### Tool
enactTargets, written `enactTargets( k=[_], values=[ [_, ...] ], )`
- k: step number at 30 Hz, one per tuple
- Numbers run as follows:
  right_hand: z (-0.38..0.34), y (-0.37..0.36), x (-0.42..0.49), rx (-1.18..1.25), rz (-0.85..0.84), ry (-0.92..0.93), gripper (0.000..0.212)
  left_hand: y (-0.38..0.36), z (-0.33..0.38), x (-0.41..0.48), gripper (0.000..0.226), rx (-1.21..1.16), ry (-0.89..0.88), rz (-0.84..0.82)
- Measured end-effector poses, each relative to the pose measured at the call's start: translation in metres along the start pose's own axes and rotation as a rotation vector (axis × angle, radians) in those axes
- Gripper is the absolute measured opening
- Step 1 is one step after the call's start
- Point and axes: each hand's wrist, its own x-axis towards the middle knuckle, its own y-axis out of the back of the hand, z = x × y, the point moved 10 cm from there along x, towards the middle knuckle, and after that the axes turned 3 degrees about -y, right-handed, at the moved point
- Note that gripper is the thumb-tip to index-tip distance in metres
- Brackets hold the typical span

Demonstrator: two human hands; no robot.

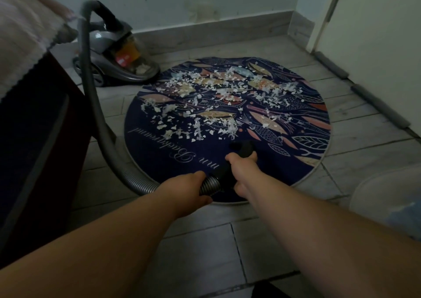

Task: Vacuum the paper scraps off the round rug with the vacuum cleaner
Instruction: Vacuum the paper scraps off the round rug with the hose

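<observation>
Paper scraps [205, 106] lay in a thick white scatter across the far and middle parts of the round rug [305, 126], thinning out toward the near edge. The rug was dark navy with a fish and leaf pattern and sat flat on the grey tiled floor [205, 240].

Along the rug's near left side ran a line of pale cursive script [159, 142], upside down from my view. Its last word looked like "Background", and I could not make out the letters before it.

The vacuum cleaner [120, 53] stood on the floor just beyond the rug's far left edge, near the wall [205, 1]. There were red and yellow parts inside its clear canister, but any label there was too blurred to read. Its grey hose [95, 106] rose from the body, then curved down the left side of the rug toward me.

My left hand [189, 188] was wrapped around the ribbed end of the hose at the rug's near edge. My right hand [241, 163] was clamped on the black tube just ahead of it. The black nozzle [242, 146] rested over bare dark rug, just short of the nearest scraps.

A dark piece of furniture [34, 138] under a pale blanket [22, 35] stood at the left, and a door [376, 24] at the far right.
</observation>
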Motion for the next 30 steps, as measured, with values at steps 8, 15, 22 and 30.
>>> enactTargets(
  k=[8, 15, 22, 30],
  values=[
    [-0.005, 0.007, 0.005, -0.009, 0.019, 0.005, 0.098, -0.003, 0.010, 0.013, 0.086, -0.026, -0.066, -0.004],
    [-0.018, 0.040, 0.015, 0.027, 0.091, 0.009, 0.092, -0.006, 0.032, 0.039, 0.086, -0.056, -0.112, -0.007],
    [-0.036, 0.058, 0.024, 0.055, 0.135, 0.039, 0.091, -0.005, 0.045, 0.061, 0.082, -0.055, -0.120, -0.016],
    [-0.032, 0.003, 0.023, -0.019, 0.055, 0.017, 0.093, -0.002, -0.002, 0.050, 0.081, -0.089, -0.026, -0.020]
  ],
)
